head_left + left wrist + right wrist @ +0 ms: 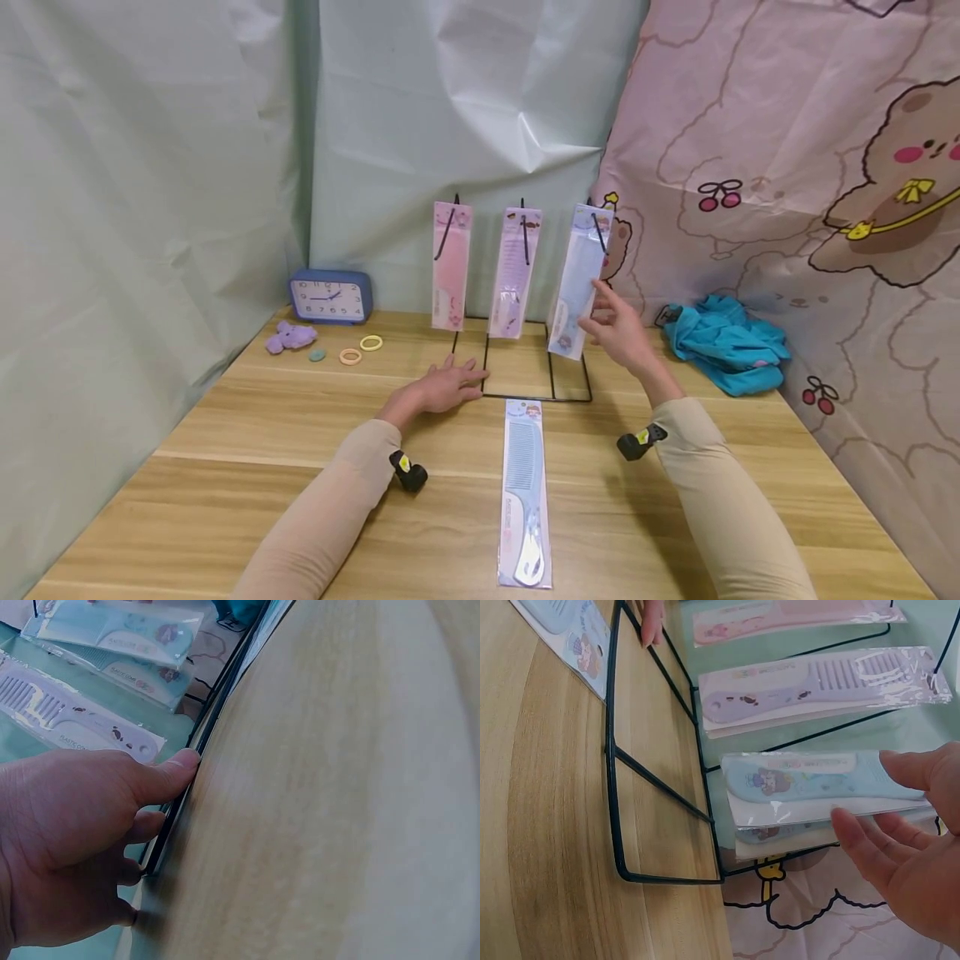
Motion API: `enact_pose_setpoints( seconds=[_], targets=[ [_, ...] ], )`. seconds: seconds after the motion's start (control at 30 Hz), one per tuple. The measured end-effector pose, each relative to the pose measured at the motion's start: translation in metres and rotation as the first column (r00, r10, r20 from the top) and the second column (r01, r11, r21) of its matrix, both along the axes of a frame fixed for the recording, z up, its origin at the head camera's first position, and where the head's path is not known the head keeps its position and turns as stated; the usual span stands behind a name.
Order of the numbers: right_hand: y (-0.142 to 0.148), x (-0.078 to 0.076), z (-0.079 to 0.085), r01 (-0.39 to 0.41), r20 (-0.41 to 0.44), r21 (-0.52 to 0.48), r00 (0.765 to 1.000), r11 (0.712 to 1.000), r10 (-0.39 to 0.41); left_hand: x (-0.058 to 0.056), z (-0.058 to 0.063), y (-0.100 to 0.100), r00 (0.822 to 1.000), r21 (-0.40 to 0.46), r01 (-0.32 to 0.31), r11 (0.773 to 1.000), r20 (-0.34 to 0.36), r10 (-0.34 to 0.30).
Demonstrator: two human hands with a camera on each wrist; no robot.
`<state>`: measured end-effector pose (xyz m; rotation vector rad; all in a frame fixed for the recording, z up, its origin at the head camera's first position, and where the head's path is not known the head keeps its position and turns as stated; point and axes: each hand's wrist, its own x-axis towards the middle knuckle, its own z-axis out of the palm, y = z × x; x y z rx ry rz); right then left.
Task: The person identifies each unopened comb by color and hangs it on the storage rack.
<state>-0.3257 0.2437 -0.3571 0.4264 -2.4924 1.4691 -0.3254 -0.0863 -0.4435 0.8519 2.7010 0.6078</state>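
My left hand (pixel 444 387) lies low with spread fingers at the left front corner of a black wire display rack (pixel 536 397). Its thumb (pixel 176 769) rests on the rack's base bar in the left wrist view. The right hand (pixel 618 329) reaches up to a packaged blue comb (pixel 576 283) hanging from the rack's right hook. Loosely bent, its thumb and fingertips (pixel 844 817) touch the front of that package, set apart from each other. A second blue package (pixel 780 846) hangs behind it. Packaged purple (pixel 513 275) and pink combs (pixel 451 271) hang on the other hooks.
Before the rack lies another packaged blue comb (pixel 525 492). To the left stand a blue alarm clock (pixel 330 297), a purple scrunchie-like item (pixel 291 337) and several small rings (pixel 350 357). Bunched teal cloth (pixel 727 346) lies at right, by the patterned curtain (pixel 750 167).
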Motion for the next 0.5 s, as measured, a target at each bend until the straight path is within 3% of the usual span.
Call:
enact_pose_setpoints(
  seconds=[0.5],
  targets=[
    [0.0023, 0.0083, -0.0051, -0.010, 0.119, 0.005, 0.993, 1.000, 0.009, -0.0009, -0.0012, -0.0002, 1.000, 0.001, -0.003, 1.000, 0.004, 0.003]
  ],
)
